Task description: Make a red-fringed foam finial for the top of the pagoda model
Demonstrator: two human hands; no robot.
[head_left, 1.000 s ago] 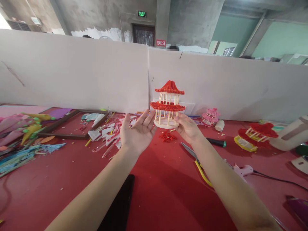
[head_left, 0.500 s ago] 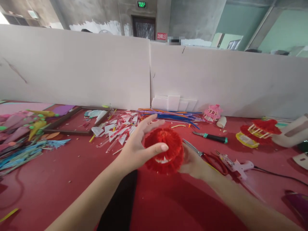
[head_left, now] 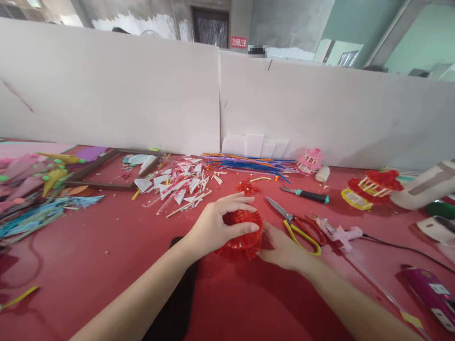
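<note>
A red fringed, tiered piece [head_left: 243, 242] with small white posts between its layers is between my two hands, low over the red table. My left hand [head_left: 216, 227] curves over its top from the left, thumb and fingers wrapped round the upper tier. My right hand [head_left: 280, 246] holds the right side of the lower tier, its fingertips partly hidden behind the piece. Scissors [head_left: 289, 218] with red and yellow handles lie just right of my right hand. Behind the piece is a small heap of red scraps [head_left: 248, 187].
A pink glue gun [head_left: 339, 234], a utility knife [head_left: 309, 195] and a purple device [head_left: 428, 289] lie at right. Finished-looking red [head_left: 377, 187] and pink [head_left: 310, 161] tiered pieces stand behind. A dark flat object [head_left: 177, 293] lies under my left forearm. White scraps [head_left: 181, 182] and blue stems [head_left: 249, 164] are farther back.
The view has tilted down slightly. My left fingers have closed in on the red piece's top, and the piece sits lower, exposing red scraps behind it and more of the scissors.
</note>
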